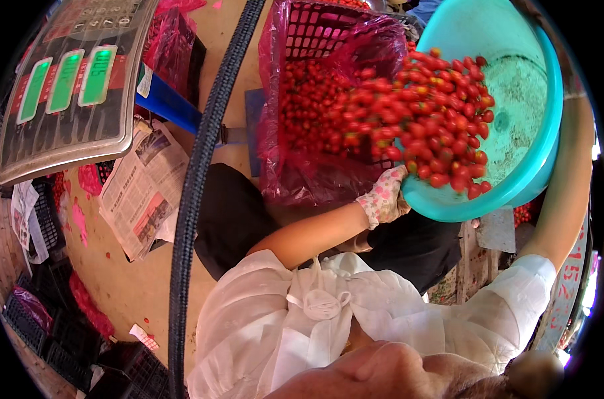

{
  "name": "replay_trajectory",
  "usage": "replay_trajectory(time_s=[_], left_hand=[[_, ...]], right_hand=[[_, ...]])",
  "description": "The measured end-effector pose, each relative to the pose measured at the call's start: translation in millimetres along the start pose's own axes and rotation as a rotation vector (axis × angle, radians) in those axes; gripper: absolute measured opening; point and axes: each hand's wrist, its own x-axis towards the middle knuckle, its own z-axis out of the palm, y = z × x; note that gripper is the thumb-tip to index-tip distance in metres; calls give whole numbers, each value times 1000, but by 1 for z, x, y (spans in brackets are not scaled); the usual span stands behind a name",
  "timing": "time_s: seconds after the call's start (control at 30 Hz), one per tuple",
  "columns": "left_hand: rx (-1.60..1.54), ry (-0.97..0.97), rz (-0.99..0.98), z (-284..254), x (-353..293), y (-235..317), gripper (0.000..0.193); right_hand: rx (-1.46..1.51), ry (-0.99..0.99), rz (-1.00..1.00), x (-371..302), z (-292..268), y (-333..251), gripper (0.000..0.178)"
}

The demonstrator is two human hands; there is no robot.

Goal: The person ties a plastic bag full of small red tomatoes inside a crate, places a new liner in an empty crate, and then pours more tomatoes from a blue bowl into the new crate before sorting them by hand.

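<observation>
Tan floor (pixel 142 292) spreads around us. Nearest, the left hand (pixel 383 197) has its fingers clamped on the basin (pixel 552 86); the right hand (pixel 573 83) is at the far side, fingers hidden, grip impossible to tell. Tomatoes (pixel 441 126) spill from it into the crate (pixel 315 33); too steep a tilt could scatter some past the edge.

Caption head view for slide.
Red tomatoes spill from a tilted teal tub, gloved left hand at its rim, into a lined crate.
</observation>
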Motion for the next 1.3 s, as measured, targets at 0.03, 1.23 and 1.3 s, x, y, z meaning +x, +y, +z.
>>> replay_trajectory(time_s=[0.03,1.23,1.3], left_hand=[[63,101,30,13,-4,-7,26],[685,-331,25,135,-111,-36,39],[634,-364,-103,149,-107,-65,36]], right_hand=[[-16,-1,6,1,1,-2,43],[50,419,438,-305,-158,-14,39],[90,499,516,-365,-188,-6,39]])
